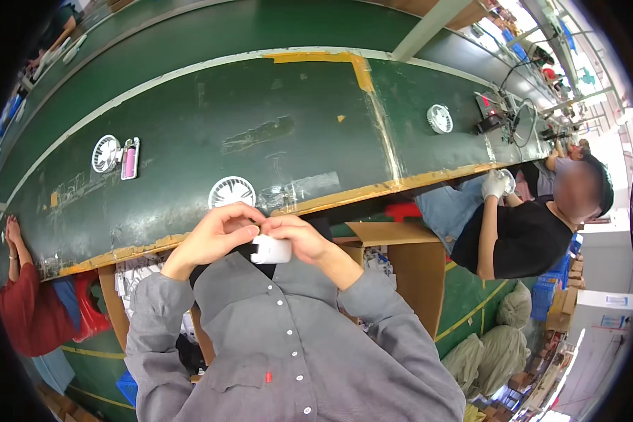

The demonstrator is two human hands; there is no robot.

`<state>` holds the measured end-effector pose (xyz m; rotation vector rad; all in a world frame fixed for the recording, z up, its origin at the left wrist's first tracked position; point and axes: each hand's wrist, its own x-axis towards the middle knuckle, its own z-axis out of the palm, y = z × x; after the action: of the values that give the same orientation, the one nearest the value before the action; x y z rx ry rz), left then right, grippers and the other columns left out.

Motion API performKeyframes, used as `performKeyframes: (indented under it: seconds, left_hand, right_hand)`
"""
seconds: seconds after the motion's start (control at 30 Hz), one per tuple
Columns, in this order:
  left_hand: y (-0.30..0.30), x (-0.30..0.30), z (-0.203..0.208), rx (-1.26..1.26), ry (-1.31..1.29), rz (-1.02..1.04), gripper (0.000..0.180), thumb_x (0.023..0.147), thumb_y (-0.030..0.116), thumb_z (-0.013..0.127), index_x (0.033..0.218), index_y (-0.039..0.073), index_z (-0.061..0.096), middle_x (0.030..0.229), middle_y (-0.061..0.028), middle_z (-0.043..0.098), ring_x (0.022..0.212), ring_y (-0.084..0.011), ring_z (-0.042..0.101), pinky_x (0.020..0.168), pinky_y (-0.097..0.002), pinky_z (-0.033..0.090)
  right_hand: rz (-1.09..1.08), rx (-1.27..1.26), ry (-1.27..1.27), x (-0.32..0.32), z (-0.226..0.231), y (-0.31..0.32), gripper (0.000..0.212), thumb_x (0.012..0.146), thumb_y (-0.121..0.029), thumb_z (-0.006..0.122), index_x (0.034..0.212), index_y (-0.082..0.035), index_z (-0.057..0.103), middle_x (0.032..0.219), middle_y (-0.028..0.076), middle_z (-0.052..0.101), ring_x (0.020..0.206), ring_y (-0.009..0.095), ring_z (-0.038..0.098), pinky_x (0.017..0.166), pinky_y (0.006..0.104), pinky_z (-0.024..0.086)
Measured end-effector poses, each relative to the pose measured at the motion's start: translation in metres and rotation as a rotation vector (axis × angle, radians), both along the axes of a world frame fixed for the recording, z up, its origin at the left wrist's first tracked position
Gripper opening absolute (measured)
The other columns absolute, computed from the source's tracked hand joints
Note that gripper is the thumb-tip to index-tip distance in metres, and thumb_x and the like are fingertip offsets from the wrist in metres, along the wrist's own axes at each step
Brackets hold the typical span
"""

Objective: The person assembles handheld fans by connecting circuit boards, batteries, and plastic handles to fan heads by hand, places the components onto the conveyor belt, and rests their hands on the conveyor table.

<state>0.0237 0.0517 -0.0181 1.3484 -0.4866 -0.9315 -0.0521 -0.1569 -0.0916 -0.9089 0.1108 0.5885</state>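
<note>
Just past the table's near edge, my two hands meet in front of my chest. My right hand [299,238] is closed on a small white plastic part [274,251] with a rounded body and a notch at its left side. The fingers of my left hand [218,233] are bent and pinched together at the top of this part; whatever lies between the fingertips is too small to make out. On the table right beyond my hands lies a round white fan head [232,193] with radial slats, its lower part hidden by my left hand.
A green worktable [183,133] has a taped edge. At left lies a fan with a pink cylinder [129,160] in its handle; another fan head [439,119] lies far right near a wired device [492,112]. Cardboard boxes [415,281] stand below; a co-worker [527,232] sits right, another person [32,309] left.
</note>
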Motion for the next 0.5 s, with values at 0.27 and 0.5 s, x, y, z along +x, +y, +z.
performKeyframes:
  seconds: [0.27,0.5]
  left_hand:
    - [-0.036,-0.023,0.024,0.080,-0.493,0.119,0.039,0.075,-0.002,0.067,0.113,0.003,0.061,0.104,-0.0076,0.057,0.091,-0.0168,0.060,0.075,-0.0299,0.050]
    - [-0.048,-0.036,0.026,-0.084,-0.790,0.220,0.031,0.069,-0.004,0.062,0.100,0.002,0.063,0.094,-0.0113,0.059,0.084,-0.0283,0.061,0.072,-0.0356,0.051]
  right_hand:
    - [-0.204,0.180,0.135,-0.005,0.031,-0.018,0.021,0.092,-0.019,0.052,0.091,-0.001,0.062,0.072,0.009,0.063,0.054,0.020,0.062,0.047,0.0305,0.049]
    - [-0.052,0.127,-0.082,-0.019,0.059,-0.030,0.027,0.092,-0.019,0.051,0.101,0.005,0.058,0.075,0.010,0.062,0.054,0.021,0.064,0.048,0.0297,0.051]
